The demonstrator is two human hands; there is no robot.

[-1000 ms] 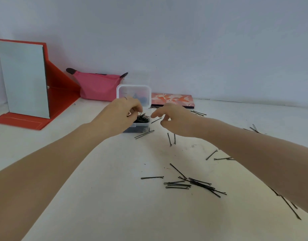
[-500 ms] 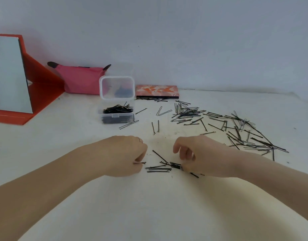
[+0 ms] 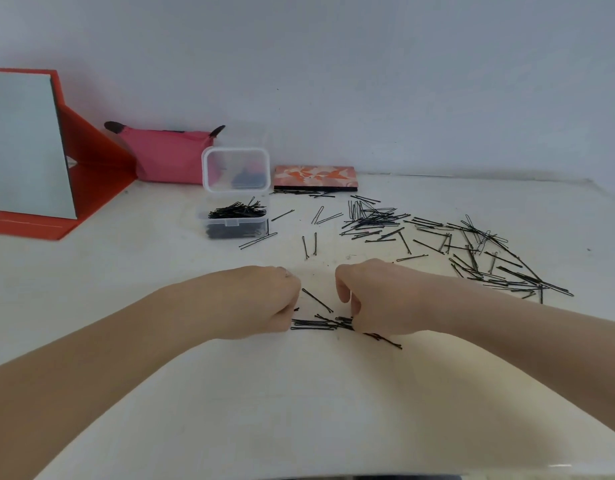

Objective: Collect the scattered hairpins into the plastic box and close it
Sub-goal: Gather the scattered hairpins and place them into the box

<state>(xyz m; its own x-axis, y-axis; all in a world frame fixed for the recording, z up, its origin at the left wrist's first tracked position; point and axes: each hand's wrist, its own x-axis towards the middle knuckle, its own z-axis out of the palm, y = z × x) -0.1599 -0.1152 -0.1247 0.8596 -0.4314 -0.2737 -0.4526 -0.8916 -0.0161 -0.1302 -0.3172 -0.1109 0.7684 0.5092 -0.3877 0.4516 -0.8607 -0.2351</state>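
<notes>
My left hand (image 3: 257, 303) and right hand (image 3: 379, 299) curl onto the small hairpin cluster (image 3: 320, 323) between them, pinching pins. I'd sweep them together before lifting; the open plastic box (image 3: 235, 216) sits ahead, slightly left.

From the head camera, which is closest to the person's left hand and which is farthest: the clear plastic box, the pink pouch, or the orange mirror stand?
Measured from the left hand:
1. Plastic box, straight behind the hand, lid up, hairpins inside.
2. Pink pouch, farther back by the wall, a little to the left.
3. Orange mirror stand, far left at the back.
</notes>
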